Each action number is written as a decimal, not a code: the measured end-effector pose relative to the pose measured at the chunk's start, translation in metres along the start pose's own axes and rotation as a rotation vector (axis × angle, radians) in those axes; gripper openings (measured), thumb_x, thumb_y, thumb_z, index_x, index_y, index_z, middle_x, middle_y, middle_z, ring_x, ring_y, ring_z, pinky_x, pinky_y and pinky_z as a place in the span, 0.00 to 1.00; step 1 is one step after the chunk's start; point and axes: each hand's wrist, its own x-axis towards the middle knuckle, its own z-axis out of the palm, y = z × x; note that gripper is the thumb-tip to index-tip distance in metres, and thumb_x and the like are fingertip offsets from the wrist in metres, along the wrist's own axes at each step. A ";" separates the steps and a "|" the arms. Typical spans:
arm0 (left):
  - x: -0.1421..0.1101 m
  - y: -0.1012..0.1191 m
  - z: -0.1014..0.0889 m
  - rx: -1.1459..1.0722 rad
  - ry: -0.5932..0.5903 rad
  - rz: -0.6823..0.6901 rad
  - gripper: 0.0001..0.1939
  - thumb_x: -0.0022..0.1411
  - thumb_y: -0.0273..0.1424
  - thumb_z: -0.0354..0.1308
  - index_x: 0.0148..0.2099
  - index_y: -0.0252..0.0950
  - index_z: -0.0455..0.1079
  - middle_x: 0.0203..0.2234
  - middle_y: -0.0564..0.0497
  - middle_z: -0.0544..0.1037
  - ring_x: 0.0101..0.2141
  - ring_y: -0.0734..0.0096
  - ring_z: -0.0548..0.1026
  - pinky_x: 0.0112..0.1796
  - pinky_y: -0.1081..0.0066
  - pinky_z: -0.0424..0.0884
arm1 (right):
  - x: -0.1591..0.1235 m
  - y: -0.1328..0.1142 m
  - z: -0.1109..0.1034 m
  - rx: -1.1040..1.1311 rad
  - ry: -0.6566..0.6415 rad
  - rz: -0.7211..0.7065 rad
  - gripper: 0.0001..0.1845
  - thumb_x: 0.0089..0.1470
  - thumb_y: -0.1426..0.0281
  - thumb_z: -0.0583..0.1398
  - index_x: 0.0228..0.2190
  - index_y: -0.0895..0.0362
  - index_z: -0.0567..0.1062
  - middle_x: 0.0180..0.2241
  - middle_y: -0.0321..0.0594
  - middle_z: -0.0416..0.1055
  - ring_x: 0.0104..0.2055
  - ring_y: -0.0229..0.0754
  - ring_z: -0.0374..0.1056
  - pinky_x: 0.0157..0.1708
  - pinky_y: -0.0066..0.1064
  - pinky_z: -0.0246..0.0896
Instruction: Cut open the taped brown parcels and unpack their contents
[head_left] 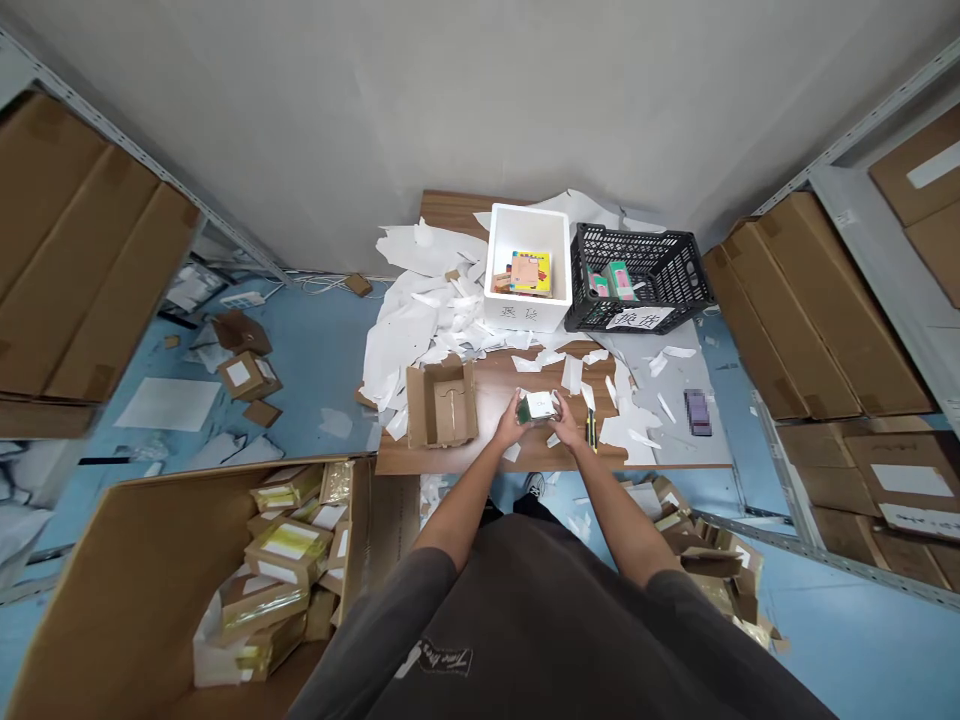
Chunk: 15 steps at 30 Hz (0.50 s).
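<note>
Head view, small package: white and green (538, 405), directly between both hands over the wooden table (495, 380); cannot tell whether lifted or resting
Long axis: seemingly left to right, from one hand to the other
Left hand (510, 424): fingers curled on the near-left end, parted only by the package
Right hand (567, 424): fingers pressed to the opposite end, likewise parted no wider than the package
Nearer hand: neither, both touching; left closer to the open carton (416, 405), right just beside the cutter (591, 432)
Singles: one small package, one open carton, one cutter, one purple item (697, 412), one white bin (517, 318), one black crate (589, 318), one large carton (135, 560)
Green boxes (621, 280): at least two, inside the black crate
Taped parcels (285, 545): many, overlapping in the large carton, too hidden for a sure count
Torn paper (401, 335): too many pieces to count
</note>
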 end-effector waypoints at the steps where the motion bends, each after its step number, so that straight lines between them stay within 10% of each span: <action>1: 0.006 -0.008 0.000 -0.033 -0.007 -0.032 0.59 0.54 0.41 0.78 0.80 0.40 0.51 0.72 0.32 0.65 0.70 0.43 0.67 0.67 0.46 0.65 | 0.006 0.005 0.003 -0.003 -0.003 0.012 0.51 0.49 0.61 0.67 0.73 0.43 0.61 0.69 0.50 0.68 0.70 0.54 0.66 0.64 0.53 0.68; 8: 0.041 -0.057 -0.010 -0.060 -0.024 -0.132 0.58 0.57 0.34 0.72 0.82 0.45 0.46 0.77 0.37 0.58 0.71 0.48 0.65 0.66 0.50 0.68 | 0.055 0.044 0.023 0.098 -0.046 0.069 0.46 0.51 0.59 0.64 0.71 0.44 0.65 0.63 0.44 0.74 0.65 0.53 0.70 0.66 0.51 0.68; 15: 0.049 -0.049 -0.015 -0.133 -0.010 -0.169 0.63 0.51 0.30 0.72 0.82 0.50 0.42 0.70 0.38 0.67 0.57 0.56 0.78 0.57 0.53 0.76 | 0.066 0.027 0.030 0.090 -0.116 0.079 0.45 0.49 0.58 0.65 0.69 0.45 0.69 0.58 0.44 0.77 0.55 0.55 0.74 0.57 0.51 0.75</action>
